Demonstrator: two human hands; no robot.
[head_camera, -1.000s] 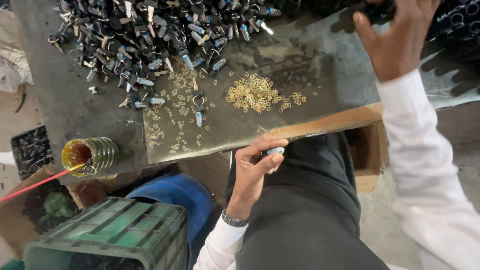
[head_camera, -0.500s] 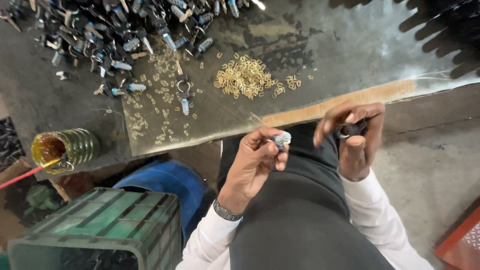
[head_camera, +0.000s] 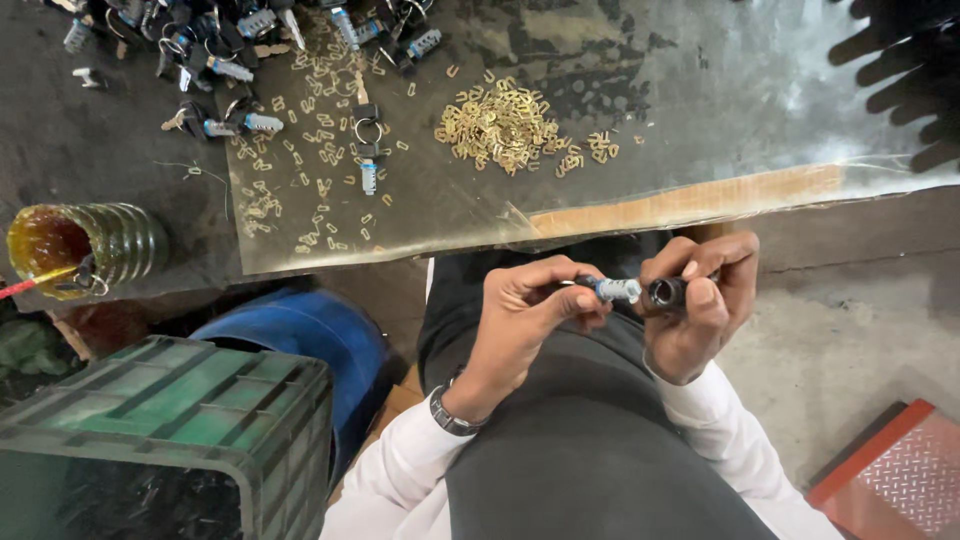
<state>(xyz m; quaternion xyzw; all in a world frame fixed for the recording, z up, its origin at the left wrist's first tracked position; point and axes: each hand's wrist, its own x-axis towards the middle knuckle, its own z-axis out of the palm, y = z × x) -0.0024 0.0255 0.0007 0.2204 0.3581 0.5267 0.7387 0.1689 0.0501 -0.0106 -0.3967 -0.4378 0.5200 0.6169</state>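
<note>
My left hand (head_camera: 520, 310) pinches a small silver metal lock cylinder (head_camera: 617, 290), its long axis level, pointing right at the black round metal housing (head_camera: 667, 292) gripped in my right hand (head_camera: 700, 310), almost touching, over my lap.

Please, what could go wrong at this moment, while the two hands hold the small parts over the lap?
1. The left hand pinches a small silver cylinder by the fingertips, and the right hand holds a black sleeve, both over the lap, off the table. Either could probably slip and fall to the floor.
2. The pile of small brass pieces lies loose on the table; a sleeve might scatter it.
3. The jar of amber liquid stands near the table's edge and could tip.
</note>
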